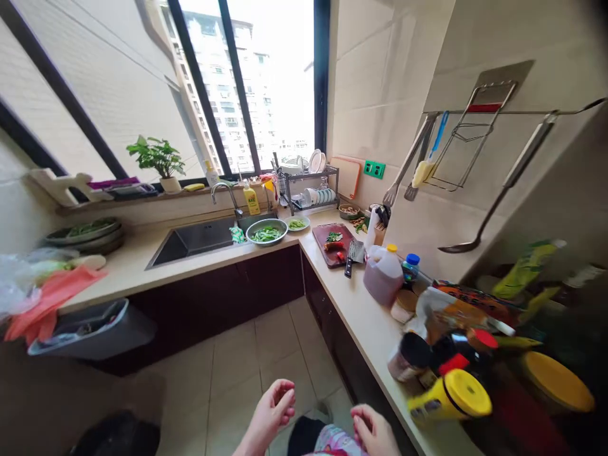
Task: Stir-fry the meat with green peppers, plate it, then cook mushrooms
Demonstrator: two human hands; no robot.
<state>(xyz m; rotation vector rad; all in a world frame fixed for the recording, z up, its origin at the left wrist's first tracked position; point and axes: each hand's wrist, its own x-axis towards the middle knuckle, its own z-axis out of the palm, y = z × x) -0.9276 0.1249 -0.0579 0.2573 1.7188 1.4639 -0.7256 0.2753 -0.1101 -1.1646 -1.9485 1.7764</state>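
My left hand hangs in the air low in the view, over the tiled floor, its fingers loosely bent and a gap between thumb and forefinger. Nothing shows in it. My right hand is beside it, near the front edge of the right counter, also half curled and holding nothing visible. Both are apart from everything on the counters. Further ahead, a cutting board carries cut green and red vegetables, with a cleaver lying across its right edge. A bowl of green vegetables stands by the sink.
The sink lies below the window, with a dish rack at its right. A jug, jars and a yellow canister crowd the right counter. Utensils such as a ladle hang above. A grey bin hangs at the left.
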